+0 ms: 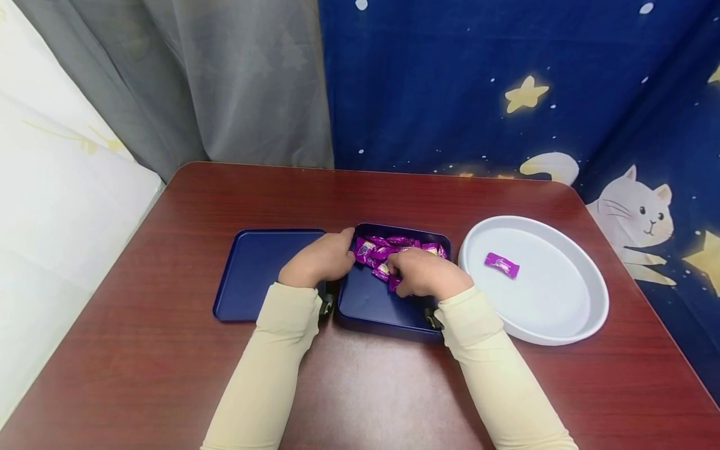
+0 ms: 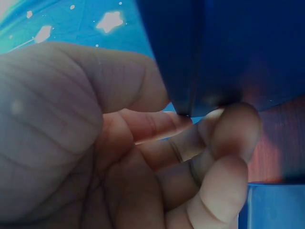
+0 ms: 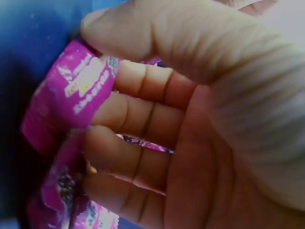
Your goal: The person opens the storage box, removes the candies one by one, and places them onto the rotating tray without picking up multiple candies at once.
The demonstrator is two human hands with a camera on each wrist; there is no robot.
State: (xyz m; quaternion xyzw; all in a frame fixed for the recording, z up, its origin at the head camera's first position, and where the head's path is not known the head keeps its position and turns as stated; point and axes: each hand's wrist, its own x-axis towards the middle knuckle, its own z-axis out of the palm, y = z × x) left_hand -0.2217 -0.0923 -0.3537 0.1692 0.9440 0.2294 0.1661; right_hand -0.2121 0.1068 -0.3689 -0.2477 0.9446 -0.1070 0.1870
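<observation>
Glossy plastic wrappers [image 1: 364,250], smooth box [image 1: 371,300], smooth plastic tray [image 1: 554,290], shiny wood-grain table [image 1: 365,390], cloth curtain [image 1: 439,94]

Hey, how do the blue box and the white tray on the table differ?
The blue box is rectangular with rounded corners, whereas the white tray is round. The box is dark and the tray pale. The box holds a pile of purple-wrapped candies, while the tray holds a single purple-wrapped candy. Both sit uncovered on the table.
</observation>
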